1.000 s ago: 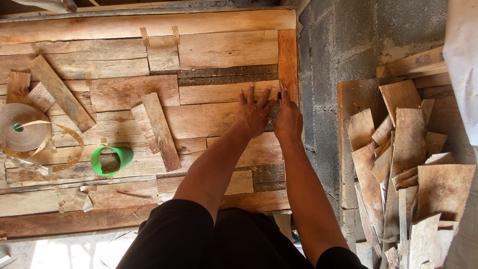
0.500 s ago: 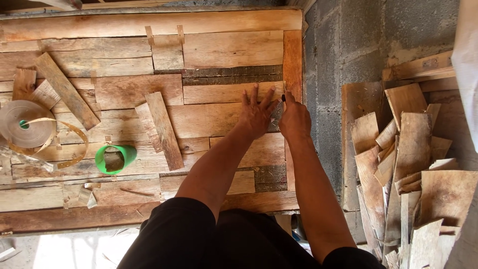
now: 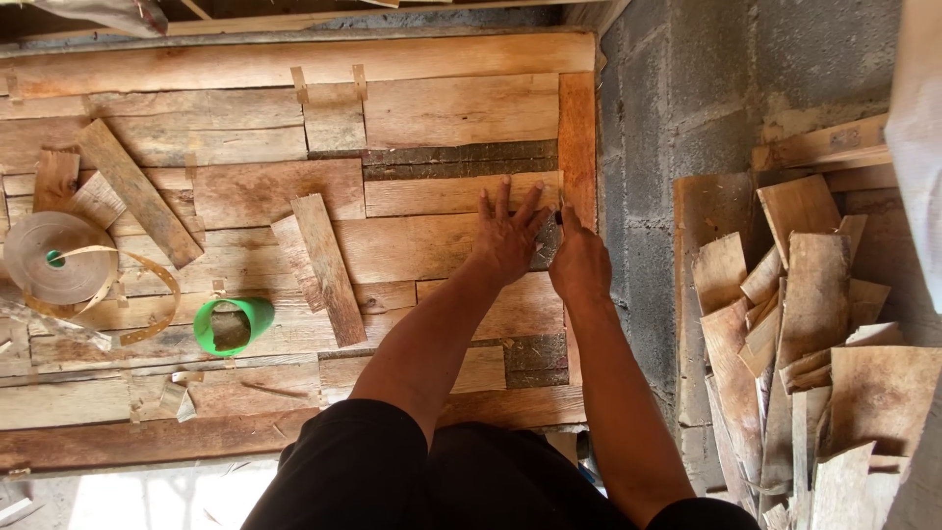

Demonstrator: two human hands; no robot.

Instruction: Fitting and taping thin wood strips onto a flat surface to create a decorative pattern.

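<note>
My left hand (image 3: pixel 505 236) lies flat with its fingers spread on a wooden panel (image 3: pixel 432 118) pieced together from veneer strips. My right hand (image 3: pixel 579 263) is curled right beside it, near the panel's right edge strip (image 3: pixel 577 128). It grips a small dark grey tool (image 3: pixel 546 243) whose tip pokes out between the two hands; its kind is unclear. Both forearms reach up from the bottom of the head view, over dark trousers.
Loose veneer strips (image 3: pixel 329 267) lie on the panel, with a green tape roll (image 3: pixel 234 324) and a roll of veneer edging (image 3: pixel 54 257) at the left. A grey block wall (image 3: pixel 667 118) stands on the right, and a heap of veneer offcuts (image 3: pixel 814 324) lies beyond it.
My right hand has gone from fingers stretched out to curled around the tool. Both hands have stayed at the same spot on the panel; the view has shifted slightly.
</note>
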